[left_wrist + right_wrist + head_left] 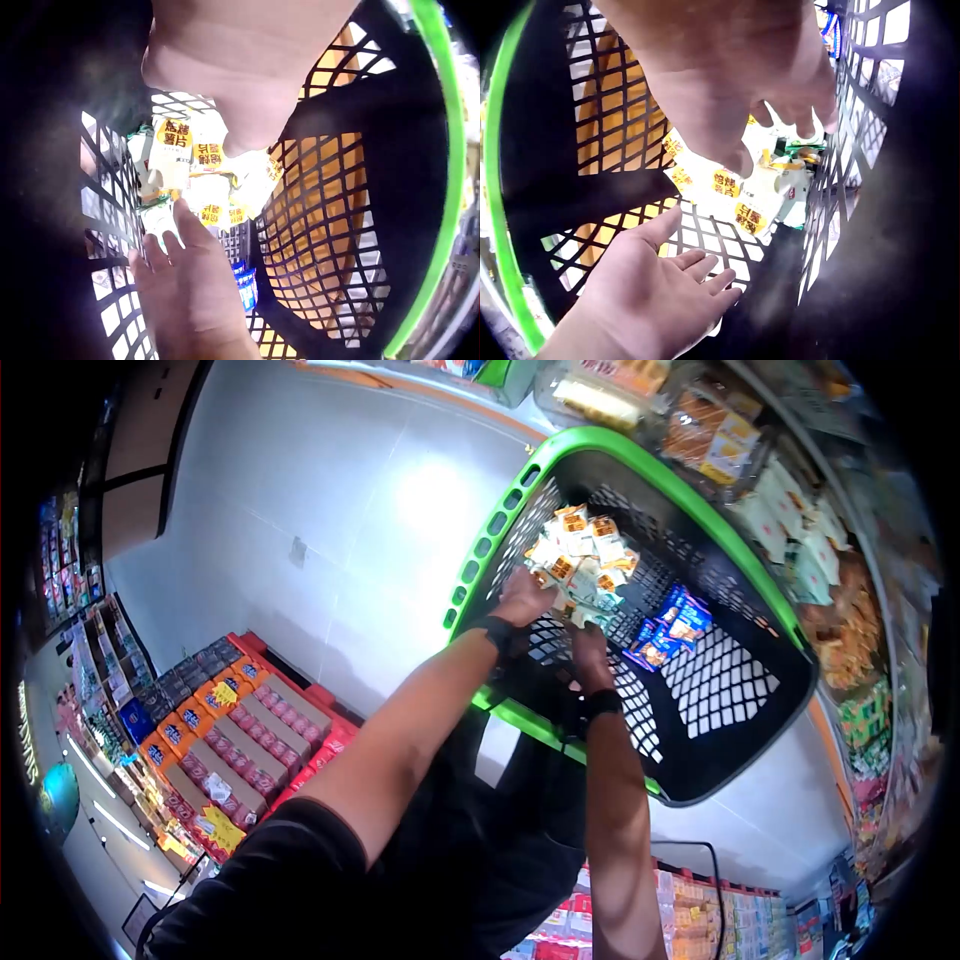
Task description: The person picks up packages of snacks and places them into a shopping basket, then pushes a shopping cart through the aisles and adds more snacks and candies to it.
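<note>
In head view, the heap of baked potato chip packets [606, 542] lies at two o'clock of the left hand [525, 598] and twelve of the right hand [590, 652], both near; it has no single long axis. Left fingers are straight, holding nothing; right fingers spread loosely, contact I cannot tell. Mesh basket [493, 150] holds also blue packets [675, 630], at four o'clock from the heap.

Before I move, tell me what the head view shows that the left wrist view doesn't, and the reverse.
Only the head view: pink packs stacked with yellow signs off to the left, and the dark bands on the left wrist and right wrist.

Only the left wrist view: a broad orange surface through the basket's mesh, and large, legible characters on a packet label.

Both: the green-rimmed basket, white packets with orange labels, blue packets, the left hand and the right hand.
</note>
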Motion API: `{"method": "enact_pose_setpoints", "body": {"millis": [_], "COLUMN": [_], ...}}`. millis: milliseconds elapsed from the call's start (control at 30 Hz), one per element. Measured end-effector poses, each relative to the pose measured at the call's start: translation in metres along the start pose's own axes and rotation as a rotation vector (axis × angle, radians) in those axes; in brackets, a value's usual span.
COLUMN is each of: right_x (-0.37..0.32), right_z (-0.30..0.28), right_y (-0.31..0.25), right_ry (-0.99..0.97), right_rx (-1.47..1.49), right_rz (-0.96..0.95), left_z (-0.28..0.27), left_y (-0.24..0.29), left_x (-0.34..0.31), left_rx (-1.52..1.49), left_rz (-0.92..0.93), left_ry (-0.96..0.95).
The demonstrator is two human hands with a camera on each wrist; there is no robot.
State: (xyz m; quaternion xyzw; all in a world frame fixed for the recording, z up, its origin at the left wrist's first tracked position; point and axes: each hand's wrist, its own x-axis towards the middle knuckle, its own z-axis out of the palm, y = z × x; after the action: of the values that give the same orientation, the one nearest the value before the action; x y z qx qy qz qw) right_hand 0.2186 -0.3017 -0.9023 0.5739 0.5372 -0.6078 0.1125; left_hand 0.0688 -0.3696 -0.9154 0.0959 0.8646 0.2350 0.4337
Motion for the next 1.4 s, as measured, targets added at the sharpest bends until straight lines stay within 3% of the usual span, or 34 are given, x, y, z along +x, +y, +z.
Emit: {"method": "enact_pose_setpoints", "body": {"millis": [33, 133, 233, 267, 300, 333, 400, 467, 533, 667, 700, 767, 800, 867, 900, 967, 1033, 1133, 1267, 1367, 1400], "right_x": [-0.005, -0.056, -0.121, -0.137, -0.148, -0.195, -0.242, -0.282, -0.288, -0.351, -0.364, -0.399, -0.420, -0.495, -0.554, -0.645, -0.755, -0.880, -0.997, -1.038, -1.049], "right_z": [-0.003, -0.046, -0.095, -0.108, -0.119, -0.130, -0.155, -0.178, -0.190, -0.213, -0.223, -0.260, -0.283, -0.338, -0.361, -0.409, -0.442, -0.477, -0.479, -0.502, -0.497], "right_y": [0.017, 0.028, 0.014, 0.003, -0.004, -0.049, -0.075, -0.098, -0.068, -0.026, -0.009, 0.034, 0.060, 0.088, 0.086, 0.090, 0.066, 0.046, -0.021, -0.012, -0.037], "right_ry": [0.035, 0.132, 0.169, 0.206, 0.231, 0.407, 0.419, 0.431, 0.448, 0.460, 0.501, 0.702, 0.691, 0.849, 0.918, 1.132, 1.301, 1.555, 1.956, 2.024, 2.014], "right_rx": [-0.069, -0.281, -0.395, -0.394, -0.378, -0.206, -0.224, -0.193, -0.173, 0.192, 0.283, 0.072, 0.297, 0.323, 0.335, 0.318, 0.316, 0.130, -0.206, -0.353, -0.325], "right_rz": [0.022, -0.091, -0.344, -0.388, -0.418, -0.269, -0.221, -0.173, -0.219, -0.325, -0.391, -0.607, -0.614, -0.654, -0.654, -0.729, -0.780, -0.985, -1.300, -1.437, -1.464], "left_z": [-0.026, -0.075, -0.135, -0.132, -0.149, -0.165, -0.193, -0.221, -0.235, -0.245, -0.252, -0.250, -0.245, -0.231, -0.216, -0.188, -0.158, -0.138, -0.097, -0.087, -0.081], "left_y": [0.016, 0.057, 0.100, 0.086, 0.101, 0.115, 0.126, 0.132, 0.110, 0.065, 0.069, 0.061, 0.061, 0.077, 0.061, 0.075, 0.084, 0.125, 0.114, 0.123, 0.130], "left_x": [-0.022, -0.092, -0.166, -0.166, -0.187, -0.208, -0.232, -0.252, -0.260, -0.265, -0.293, -0.302, -0.313, -0.324, -0.299, -0.322, -0.332, -0.388, -0.349, -0.364, -0.367], "left_rx": [-0.123, -0.133, -0.021, -0.165, -0.044, 0.077, 0.096, 0.104, 0.102, 0.135, 0.050, 0.060, 0.061, 0.164, 0.163, 0.072, 0.018, 0.194, 0.111, 0.144, 0.153], "left_rz": [0.425, 0.088, 0.295, 0.366, 0.372, 0.372, 0.288, 0.286, 0.254, 0.226, 0.205, 0.156, 0.174, 0.213, 0.318, 0.429, 0.412, 0.349, 0.279, 0.224, 0.220], "left_ry": [0.025, 0.005, 0.030, -0.010, 0.049, 0.109, 0.046, 0.102, 0.155, 0.304, 0.336, 0.399, 0.456, 0.412, 0.383, 0.416, 0.407, 0.199, 0.292, 0.308, 0.312]}}
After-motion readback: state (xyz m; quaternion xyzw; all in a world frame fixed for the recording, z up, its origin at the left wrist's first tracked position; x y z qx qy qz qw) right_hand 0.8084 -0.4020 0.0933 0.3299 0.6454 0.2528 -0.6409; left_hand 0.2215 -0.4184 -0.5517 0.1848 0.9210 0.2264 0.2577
